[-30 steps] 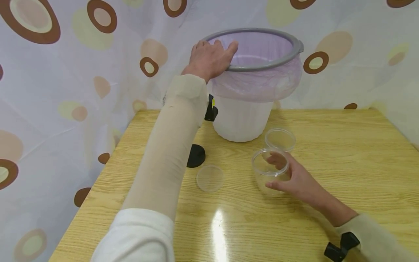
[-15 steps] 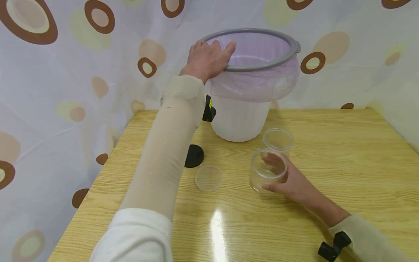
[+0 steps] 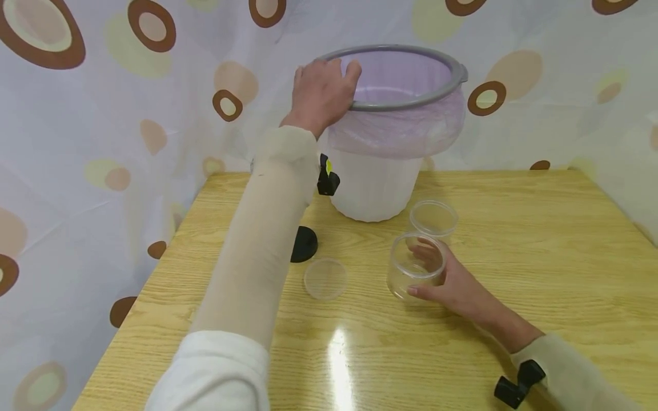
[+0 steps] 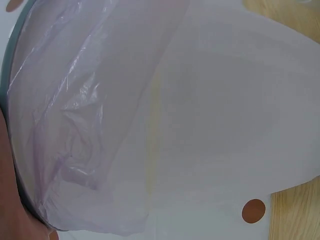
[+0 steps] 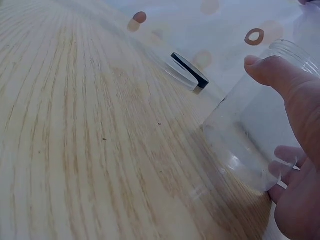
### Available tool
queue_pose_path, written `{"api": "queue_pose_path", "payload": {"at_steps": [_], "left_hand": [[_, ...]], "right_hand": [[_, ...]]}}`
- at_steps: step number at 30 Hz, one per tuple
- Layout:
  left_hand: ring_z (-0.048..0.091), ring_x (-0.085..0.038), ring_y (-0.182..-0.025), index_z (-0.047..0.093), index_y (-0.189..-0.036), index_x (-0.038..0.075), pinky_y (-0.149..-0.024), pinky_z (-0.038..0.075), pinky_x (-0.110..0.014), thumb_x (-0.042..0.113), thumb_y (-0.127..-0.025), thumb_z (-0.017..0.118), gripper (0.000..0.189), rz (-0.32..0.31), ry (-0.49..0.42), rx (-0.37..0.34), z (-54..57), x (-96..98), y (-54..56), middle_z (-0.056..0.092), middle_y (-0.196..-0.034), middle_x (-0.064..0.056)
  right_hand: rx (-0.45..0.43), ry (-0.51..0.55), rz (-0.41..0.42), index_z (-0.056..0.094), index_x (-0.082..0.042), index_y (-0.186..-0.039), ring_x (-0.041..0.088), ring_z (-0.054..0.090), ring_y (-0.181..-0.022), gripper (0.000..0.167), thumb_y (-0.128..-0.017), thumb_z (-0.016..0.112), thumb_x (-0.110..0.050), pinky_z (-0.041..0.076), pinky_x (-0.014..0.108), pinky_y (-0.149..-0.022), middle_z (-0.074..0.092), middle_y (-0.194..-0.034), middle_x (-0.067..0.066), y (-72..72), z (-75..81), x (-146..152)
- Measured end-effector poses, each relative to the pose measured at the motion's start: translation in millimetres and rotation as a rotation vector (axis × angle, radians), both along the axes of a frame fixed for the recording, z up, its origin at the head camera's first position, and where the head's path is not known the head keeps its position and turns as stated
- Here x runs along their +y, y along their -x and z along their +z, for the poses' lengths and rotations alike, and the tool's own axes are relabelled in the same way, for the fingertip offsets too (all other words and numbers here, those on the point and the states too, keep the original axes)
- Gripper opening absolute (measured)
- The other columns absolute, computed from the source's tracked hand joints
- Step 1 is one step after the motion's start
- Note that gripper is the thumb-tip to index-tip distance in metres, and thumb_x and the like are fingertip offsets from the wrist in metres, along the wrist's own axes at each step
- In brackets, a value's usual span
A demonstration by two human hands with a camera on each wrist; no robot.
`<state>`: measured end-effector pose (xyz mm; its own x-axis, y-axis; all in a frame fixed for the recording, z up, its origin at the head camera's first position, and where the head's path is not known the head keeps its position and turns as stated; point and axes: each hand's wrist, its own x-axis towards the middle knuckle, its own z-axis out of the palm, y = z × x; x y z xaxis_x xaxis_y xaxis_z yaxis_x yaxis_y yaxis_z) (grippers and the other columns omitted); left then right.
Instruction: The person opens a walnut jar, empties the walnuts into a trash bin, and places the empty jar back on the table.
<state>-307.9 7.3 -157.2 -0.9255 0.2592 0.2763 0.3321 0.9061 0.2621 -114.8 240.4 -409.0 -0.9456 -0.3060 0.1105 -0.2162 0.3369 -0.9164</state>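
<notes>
My left hand (image 3: 321,94) grips the left part of the grey rim of a white trash bin (image 3: 377,185), its fingers over the rim and its thumb raised. A lilac plastic bag (image 3: 401,128) lines the bin and folds down over its outside. In the left wrist view only an edge of the hand (image 4: 15,200) shows beside the bag. My right hand (image 3: 454,279) holds a clear plastic jar (image 3: 401,279) by its right side, thumb at the front and fingers behind. The jar has no lid on, and in the right wrist view its base is at the table.
A second clear jar (image 3: 434,217) stands just behind the held one. On the wooden table (image 3: 540,240) lie a clear round lid (image 3: 325,278) and a black round lid (image 3: 305,244), partly hidden by my left arm. A patterned curtain (image 3: 180,85) hangs behind.
The fingers of my left hand have bent more over the rim, and its wrist sits slightly lower. The right hand keeps its hold on the jar. The whole head view has shifted slightly.
</notes>
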Motion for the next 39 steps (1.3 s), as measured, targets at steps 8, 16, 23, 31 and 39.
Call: {"api": "queue_pose_path", "payload": {"at_steps": [8, 16, 23, 31, 39], "left_hand": [[0.035, -0.005, -0.143, 0.056, -0.136, 0.023, -0.125, 0.007, -0.039, 0.045, -0.105, 0.016, 0.055, -0.03, -0.233, 0.005, -0.5, 0.2, -0.8, 0.048, -0.15, 0.007], [0.043, -0.007, -0.13, 0.059, -0.128, 0.02, -0.115, 0.025, -0.021, 0.041, -0.106, 0.021, 0.049, -0.125, -0.327, 0.01, 2.1, -6.8, -8.8, 0.054, -0.137, 0.002], [0.028, -0.002, -0.147, 0.039, -0.153, 0.021, -0.118, 0.018, -0.014, 0.045, -0.107, 0.023, 0.054, -0.186, -0.279, 0.037, -0.3, -16.5, -23.0, 0.037, -0.158, 0.008], [0.029, -0.01, -0.148, 0.039, -0.153, 0.016, -0.121, 0.018, -0.021, 0.041, -0.107, 0.026, 0.054, -0.274, -0.202, 0.086, -10.5, -29.7, -38.0, 0.037, -0.159, 0.002], [0.032, -0.019, -0.148, 0.037, -0.153, 0.009, -0.123, 0.019, -0.032, 0.037, -0.106, 0.031, 0.056, -0.347, -0.188, 0.155, -28.6, -41.3, -48.9, 0.038, -0.158, -0.007]], "right_hand": [[-0.022, -0.011, 0.004, 0.018, -0.012, -0.153, 0.042, 0.036, -0.143, 0.093, -0.084, 0.08, -0.014, 0.035, 0.007, -0.1, 0.038, -0.154, 0.023, 0.6, 3.2, 1], [-0.019, -0.029, 0.025, 0.02, -0.019, -0.154, 0.041, 0.038, -0.141, 0.09, -0.086, 0.078, -0.015, 0.039, 0.012, -0.097, 0.039, -0.153, 0.023, -0.9, 9.2, 4], [-0.05, -0.056, 0.028, 0.017, -0.019, -0.156, 0.042, 0.032, -0.144, 0.085, -0.092, 0.072, -0.017, 0.043, 0.028, -0.103, 0.035, -0.156, 0.019, -3.7, 24.6, 11], [-0.032, -0.049, 0.02, 0.022, -0.005, -0.153, 0.044, 0.027, -0.146, 0.075, -0.095, 0.067, -0.015, 0.034, 0.023, -0.113, 0.033, -0.156, 0.018, -3.5, 45.3, 15], [0.04, -0.015, 0.023, 0.031, -0.006, -0.149, 0.014, 0.041, -0.139, 0.061, -0.098, 0.062, -0.012, 0.036, 0.006, -0.101, 0.037, -0.153, 0.02, -1.2, 61.0, 20]]}}
